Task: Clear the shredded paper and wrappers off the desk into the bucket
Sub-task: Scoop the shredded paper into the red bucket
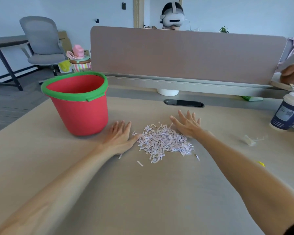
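While the shredded paper pile (163,141) lies right of the red bucket (78,102), the left hand (120,134) touches its bucket-side edge and the right hand (187,123) its far edge, both flat, fingers straight, holding nothing.

Quantity 2: the left hand (120,136) and the right hand (187,123), both on the desk (142,192).
Quantity 1: bucket (80,106), just beyond the left hand.
Quantity 1: shred pile (163,141), between the hands.
Quantity 3: loose shreds (140,163), nearer than the pile (smaller strays at its edge cannot be counted).
Quantity 2: wrappers, both well right of the right hand, comprising one clear wrapper (250,139) and one yellow wrapper (260,163).
Quantity 1: cup (287,112), far right of the right hand.
Quantity 1: chair (42,41), far beyond the left hand.
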### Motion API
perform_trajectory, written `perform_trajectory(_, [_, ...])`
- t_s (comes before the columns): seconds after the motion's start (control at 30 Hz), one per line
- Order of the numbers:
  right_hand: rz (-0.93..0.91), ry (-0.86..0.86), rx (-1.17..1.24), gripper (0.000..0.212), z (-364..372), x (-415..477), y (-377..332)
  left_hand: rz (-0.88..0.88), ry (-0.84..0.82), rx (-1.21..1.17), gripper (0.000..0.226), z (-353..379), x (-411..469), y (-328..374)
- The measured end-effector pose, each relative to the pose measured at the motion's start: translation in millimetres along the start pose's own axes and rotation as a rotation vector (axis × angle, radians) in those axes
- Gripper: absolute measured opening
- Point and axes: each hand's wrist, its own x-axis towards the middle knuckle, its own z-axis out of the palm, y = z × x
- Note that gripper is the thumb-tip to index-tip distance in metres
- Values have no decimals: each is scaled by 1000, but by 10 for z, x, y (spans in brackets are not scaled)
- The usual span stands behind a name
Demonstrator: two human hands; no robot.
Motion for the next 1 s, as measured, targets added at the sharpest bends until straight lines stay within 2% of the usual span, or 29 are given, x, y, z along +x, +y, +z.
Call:
perform_trajectory(0.17, [-102,-42,37,117,50,134,21,143,-6,-7,72,25,60,-28])
perform_trajectory(0.3, [-282,-97,100,76,67,-166,-116,216,-48,-25,64,-3,48,37])
perform_trajectory(0.47, [-436,-176,143,66,13,-607,-373,256,-88,-66,63,23,-90,240])
perform_trajectory(0.63, [-334,-58,317,66,-57,-861,-317,243,-67,-244,61,-50,-250,358])
perform_trajectory(0.73, [-139,18,68,76,1,-956,-110,194,-20,-262,61,-89,-215,380])
perform_trajectory(0.83, [29,48,-58,83,92,-1086,17,165,-53,-234,64,-110,-88,475])
perform_trajectory(1.0, [41,3,-58,79,161,-1054,35,196,-80,-281,64,-144,144,815])
